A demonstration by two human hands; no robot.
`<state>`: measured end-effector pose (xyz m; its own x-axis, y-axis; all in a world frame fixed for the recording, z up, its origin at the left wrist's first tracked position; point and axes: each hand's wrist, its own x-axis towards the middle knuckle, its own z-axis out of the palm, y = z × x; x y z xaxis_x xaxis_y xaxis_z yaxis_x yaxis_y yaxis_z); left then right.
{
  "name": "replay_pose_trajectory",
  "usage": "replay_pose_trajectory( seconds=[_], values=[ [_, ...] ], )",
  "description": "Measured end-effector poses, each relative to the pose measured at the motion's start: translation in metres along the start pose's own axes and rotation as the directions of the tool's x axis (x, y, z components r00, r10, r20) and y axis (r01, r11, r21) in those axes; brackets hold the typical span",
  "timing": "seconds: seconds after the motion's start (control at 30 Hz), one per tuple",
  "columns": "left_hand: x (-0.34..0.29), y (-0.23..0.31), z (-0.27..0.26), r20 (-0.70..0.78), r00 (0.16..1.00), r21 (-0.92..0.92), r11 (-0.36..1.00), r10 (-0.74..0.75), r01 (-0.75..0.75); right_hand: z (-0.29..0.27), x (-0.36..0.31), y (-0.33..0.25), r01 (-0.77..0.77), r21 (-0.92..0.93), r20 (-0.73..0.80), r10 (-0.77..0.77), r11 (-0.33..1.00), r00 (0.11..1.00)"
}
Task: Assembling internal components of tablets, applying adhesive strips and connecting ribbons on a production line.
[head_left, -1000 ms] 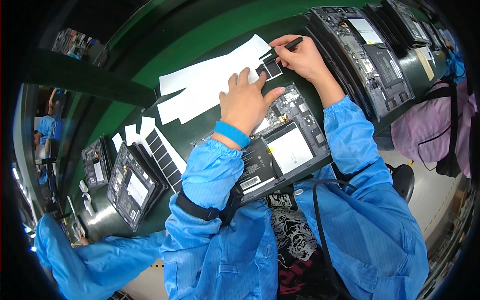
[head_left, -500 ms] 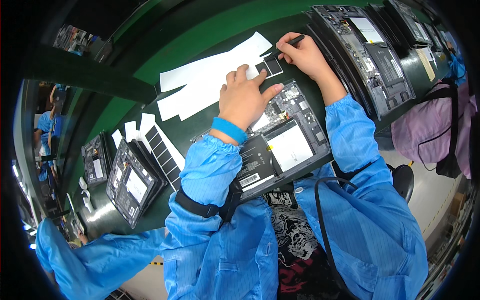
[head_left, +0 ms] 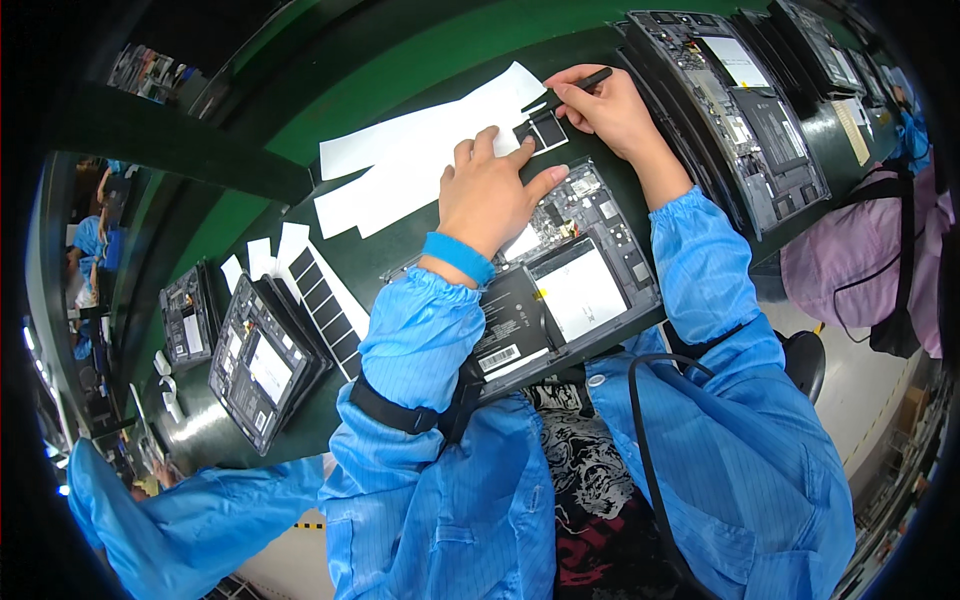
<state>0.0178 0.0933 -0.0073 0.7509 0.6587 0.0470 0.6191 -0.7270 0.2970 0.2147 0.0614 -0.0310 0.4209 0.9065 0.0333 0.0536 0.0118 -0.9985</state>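
Note:
My left hand (head_left: pixel 487 197) lies with its fingers spread on a white backing sheet (head_left: pixel 400 195), its thumb reaching over the laptop base. At the sheet's right end are black rectangular stickers (head_left: pixel 550 131), close to my left fingertips. My right hand (head_left: pixel 608 108) is closed on a slim black tweezers-like tool (head_left: pixel 596 79), whose lower end points at the stickers; its tips are too small to make out. Under my left wrist, in front of me, is an opened laptop base (head_left: pixel 632 262) with its battery and circuit board exposed.
To the right stands a stack of opened laptop bases (head_left: pixel 775 190). Further bases (head_left: pixel 258 365) are stacked at the left, beside a strip of black stickers (head_left: pixel 322 305). A blue sleeve (head_left: pixel 190 520) of another person shows lower left; a pink garment (head_left: pixel 835 255) hangs at the right.
My right hand and the black tool have shifted very slightly near the stickers. A black sticker at the sheet's end looks slightly displaced. My left hand stays in place.

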Motion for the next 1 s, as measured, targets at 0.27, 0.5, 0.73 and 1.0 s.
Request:
replay_pose_trajectory(
  seconds=[0.27,0.5,0.73,1.0],
  values=[
    [-0.001,-0.006,0.009,-0.045,0.999,-0.008,1.000,-0.019,0.019,0.000,-0.008,-0.015,0.130,0.135,-0.060,-0.123,0.982,0.991],
    [0.002,-0.042,-0.014,-0.248,0.940,-0.594,0.804,-0.233,0.042,0.011,-0.035,-0.025,0.042,0.390,0.044,-0.064,0.920,0.997],
    [-0.066,-0.021,-0.051,0.328,0.901,-0.712,0.553,-0.285,0.433,0.037,-0.087,-0.036,-0.097,0.306,0.213,0.031,0.947,0.977],
    [-0.072,-0.027,-0.037,0.339,0.908,-0.770,0.481,-0.248,0.419,0.039,-0.089,-0.033,-0.110,0.237,0.238,0.052,0.965,0.970]
  ],
)
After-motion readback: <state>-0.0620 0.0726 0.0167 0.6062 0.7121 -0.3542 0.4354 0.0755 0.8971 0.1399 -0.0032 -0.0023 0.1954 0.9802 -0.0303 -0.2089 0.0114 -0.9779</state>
